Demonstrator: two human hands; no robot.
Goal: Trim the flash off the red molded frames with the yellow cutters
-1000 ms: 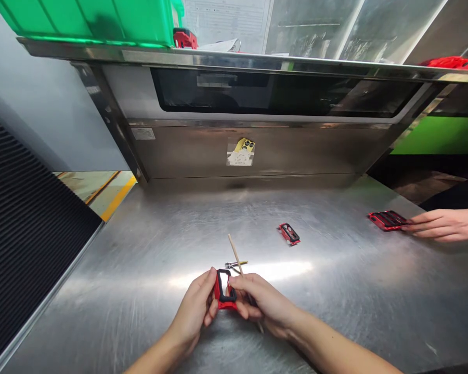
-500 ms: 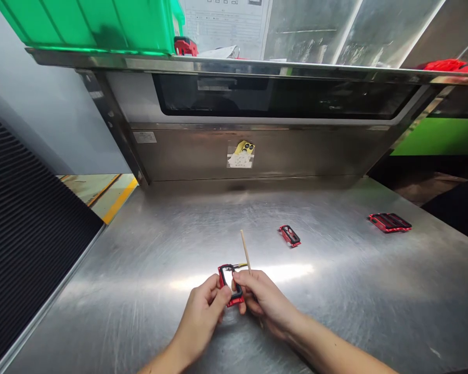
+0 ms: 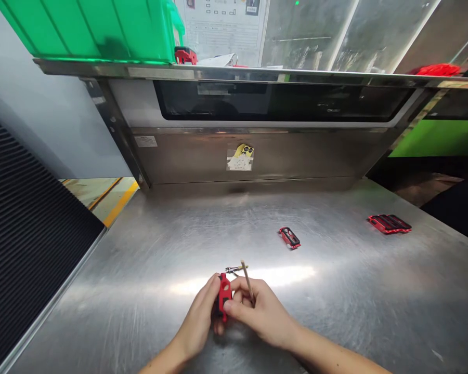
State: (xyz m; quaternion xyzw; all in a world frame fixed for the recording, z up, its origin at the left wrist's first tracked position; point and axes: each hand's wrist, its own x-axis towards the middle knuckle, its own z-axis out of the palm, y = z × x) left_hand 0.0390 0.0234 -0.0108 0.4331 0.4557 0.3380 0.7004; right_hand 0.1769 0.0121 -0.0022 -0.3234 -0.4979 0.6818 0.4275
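Observation:
A red and black plastic frame is turned on its side, its red face with a round hole toward me. My left hand is closed round its left side. My right hand has its thumb on the frame's lower right edge and holds a thin wooden stick between its fingers, pointing up and away. Just beyond the frame lies a small dark, pointed tool with a yellowish end on the metal table. Farther off rests a similar red and black frame.
Several red and black frames lie together at the table's right. A metal shelf spans the back, bearing a green bin and another red and black part. A black ribbed panel borders the left side.
The frame has been turned from its open face to its side, and both hands have shifted with it. My right thumb has moved lower on it. The stick's tip is lower.

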